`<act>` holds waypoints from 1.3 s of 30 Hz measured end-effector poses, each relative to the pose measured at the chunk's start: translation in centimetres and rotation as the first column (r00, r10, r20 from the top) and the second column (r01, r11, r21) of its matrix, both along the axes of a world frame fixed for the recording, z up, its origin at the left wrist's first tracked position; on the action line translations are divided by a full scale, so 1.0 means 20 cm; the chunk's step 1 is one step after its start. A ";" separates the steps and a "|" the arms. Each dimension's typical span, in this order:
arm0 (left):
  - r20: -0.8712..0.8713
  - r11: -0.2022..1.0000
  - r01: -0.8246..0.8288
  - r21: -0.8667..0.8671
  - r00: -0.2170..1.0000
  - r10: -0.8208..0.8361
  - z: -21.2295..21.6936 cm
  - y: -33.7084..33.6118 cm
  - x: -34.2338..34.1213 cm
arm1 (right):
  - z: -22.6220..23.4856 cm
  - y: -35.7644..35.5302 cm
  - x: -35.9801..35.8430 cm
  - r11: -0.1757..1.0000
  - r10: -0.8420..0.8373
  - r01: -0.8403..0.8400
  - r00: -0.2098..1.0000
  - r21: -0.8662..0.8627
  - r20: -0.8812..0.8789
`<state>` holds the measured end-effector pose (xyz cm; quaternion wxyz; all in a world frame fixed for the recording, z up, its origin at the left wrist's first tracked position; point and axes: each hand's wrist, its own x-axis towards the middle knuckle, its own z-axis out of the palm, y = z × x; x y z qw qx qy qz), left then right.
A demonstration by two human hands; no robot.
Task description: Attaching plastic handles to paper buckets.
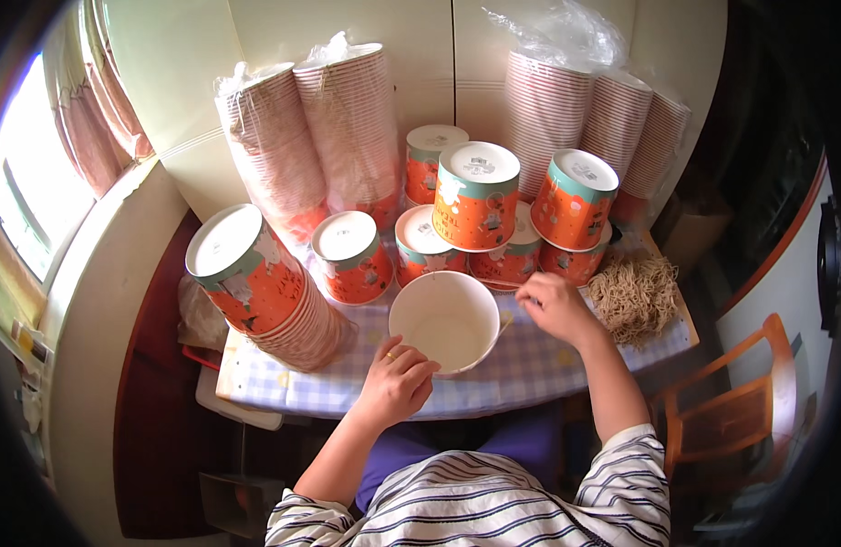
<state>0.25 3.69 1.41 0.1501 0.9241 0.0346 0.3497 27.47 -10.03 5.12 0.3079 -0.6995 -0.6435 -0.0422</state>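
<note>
An open white-lined paper bucket (443, 321) stands in front of me, mouth up and tilted toward me. My left hand (400, 378) is at its lower left side, fingers curled close to the rim; whatever they pinch is hidden. Beyond the bucket's right rim, my right hand (553, 305) has its fingers pinched together, and a thin pale cord (504, 285) seems to run from them toward the bucket. A short loop of cord shows at the bucket's right wall. To the right lies a pile of beige cords (634, 296).
Upside-down orange and teal buckets (478, 196) stand behind, some stacked. Tall nested stacks in clear plastic (352, 137) line the wall. A leaning nested stack (256, 283) is at left on the checked tablecloth (384, 397). A wooden chair (726, 419) stands to the right.
</note>
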 end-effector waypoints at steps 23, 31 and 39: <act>-0.059 0.992 0.014 -0.125 0.998 -0.022 0.07 -0.13 0.16 | -0.53 -0.05 -0.70 0.922 0.031 0.263 0.681 0.284 -0.732; -0.063 0.995 -0.049 -0.089 0.997 0.043 0.05 -0.14 0.17 | -0.59 -0.04 -0.70 0.942 0.271 0.217 -0.051 0.255 -0.961; -0.076 0.995 -0.066 -0.076 0.995 0.060 0.03 -0.13 0.18 | -0.58 -0.02 -0.71 0.975 0.079 0.200 0.098 0.097 -0.992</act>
